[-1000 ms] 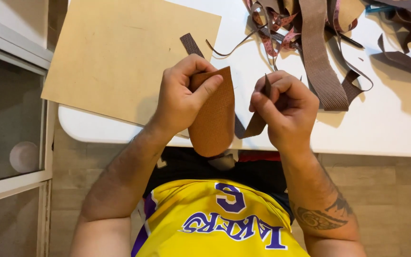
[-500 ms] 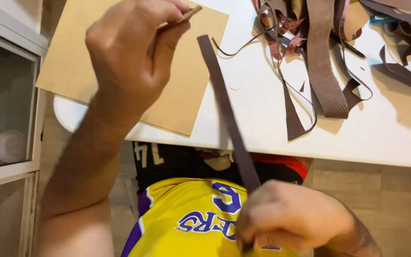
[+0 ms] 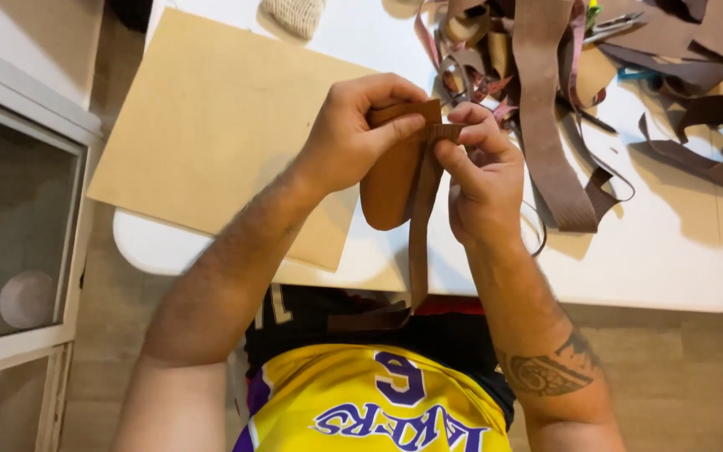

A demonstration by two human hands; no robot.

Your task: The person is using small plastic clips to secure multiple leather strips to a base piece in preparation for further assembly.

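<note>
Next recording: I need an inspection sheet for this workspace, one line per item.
Surface: white table, tan board lying on it.
Job's things: rounded brown leather piece and long leather strap, held together above the table edge.
Clutter: heap of leather strips; knitted item.
Grippers: left hand pinches the piece; right hand pinches the strap's top.
Cables: thin dark cord among strips.
Surroundings: glass panel, wood-look floor.
</note>
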